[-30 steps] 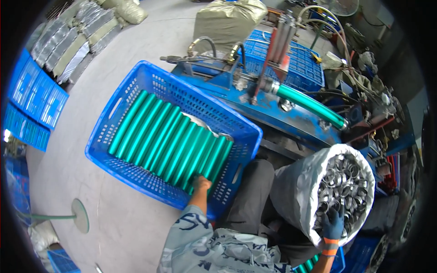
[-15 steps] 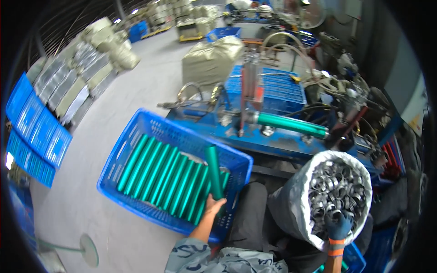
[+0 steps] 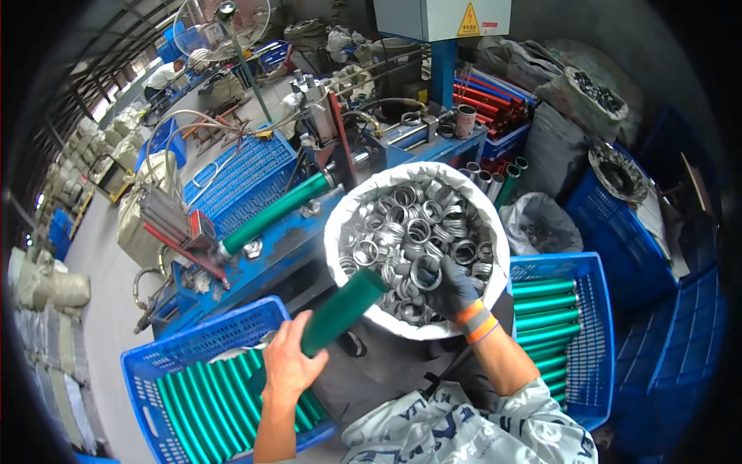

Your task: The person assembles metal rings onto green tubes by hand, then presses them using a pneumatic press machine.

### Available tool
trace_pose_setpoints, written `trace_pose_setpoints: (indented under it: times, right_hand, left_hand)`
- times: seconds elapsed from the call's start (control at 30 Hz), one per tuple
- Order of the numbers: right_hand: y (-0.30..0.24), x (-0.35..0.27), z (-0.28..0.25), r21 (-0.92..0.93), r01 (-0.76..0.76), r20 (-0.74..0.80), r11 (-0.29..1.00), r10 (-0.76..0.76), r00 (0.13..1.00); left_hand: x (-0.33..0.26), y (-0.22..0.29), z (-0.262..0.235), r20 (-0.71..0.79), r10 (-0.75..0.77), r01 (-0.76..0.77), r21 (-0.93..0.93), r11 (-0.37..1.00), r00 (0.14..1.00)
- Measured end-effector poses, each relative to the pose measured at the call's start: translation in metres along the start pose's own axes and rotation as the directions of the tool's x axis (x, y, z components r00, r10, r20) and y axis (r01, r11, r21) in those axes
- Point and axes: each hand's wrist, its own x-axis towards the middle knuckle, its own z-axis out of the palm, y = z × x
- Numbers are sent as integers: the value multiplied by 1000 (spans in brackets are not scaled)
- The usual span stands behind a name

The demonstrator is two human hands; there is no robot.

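In my left hand (image 3: 292, 362) is a green metal tube (image 3: 340, 313), its upper end leaning right toward a white sack (image 3: 337, 251) full of silvery metal rings (image 3: 417, 230). My right hand (image 3: 456, 294), in a dark glove with an orange band at the wrist, pinches one metal ring (image 3: 415, 272) at the right side of the heap. The ring stands just over the others, apart from the tube. Below my left hand, a blue crate (image 3: 137, 363) holds a row of green tubes (image 3: 202, 402). Part of that row is hidden by my forearm.
Beyond the sack runs a blue machine bench (image 3: 224, 271) with another green tube (image 3: 278, 209) set between its fittings. A second blue crate (image 3: 593, 325) with green tubes stands at right. Red tubes (image 3: 487, 104) lie behind, below a grey electrical box (image 3: 464, 19).
The view has swung right. My left hand has lifted the tube away from the left crate toward the sack. My right hand, earlier down among the rings, now shows one ring in its fingers.
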Motion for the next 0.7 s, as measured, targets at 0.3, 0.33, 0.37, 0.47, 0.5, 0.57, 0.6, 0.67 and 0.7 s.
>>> trace_pose_setpoints:
  times: [0.3, 0.33, 0.37, 0.47, 0.5, 0.57, 0.6, 0.67, 0.7]
  right_hand:
    - [-2, -9, 21, -656, 112, 59, 747, -97, 994]
    - [-4, -8, 42, -770, 86, 30, 632, -99, 995]
    - [-6, -12, 53, -772, 86, 36, 629, -91, 995]
    - [-4, -21, 62, -658, 70, 70, 750, -31, 997]
    - [-3, -19, 58, -750, 93, 69, 654, -62, 996]
    - [-1, -18, 55, -862, 157, 111, 482, -122, 986]
    - [-2, -17, 56, -865, 158, 115, 477, -117, 986]
    - [-2, -16, 59, -914, 214, 176, 343, -140, 974]
    - [-1, -16, 60, -933, 271, 231, 236, -186, 955]
  left_hand:
    - [8, 47, -6, 169, 82, -99, 94, 991, 982]
    - [7, 45, -7, 166, 84, -100, 92, 991, 982]
    - [6, 43, -7, 163, 87, -102, 90, 991, 983]
    - [3, 40, -6, 155, 88, -104, 98, 990, 984]
    - [3, 39, -6, 148, 85, -99, 94, 991, 985]
    - [0, 37, -4, 143, 95, -112, 113, 987, 985]
    - [-1, 37, -4, 136, 92, -107, 110, 988, 986]
    - [-4, 36, -3, 143, 88, -105, 116, 988, 986]
    - [-4, 35, -2, 139, 87, -103, 111, 988, 986]
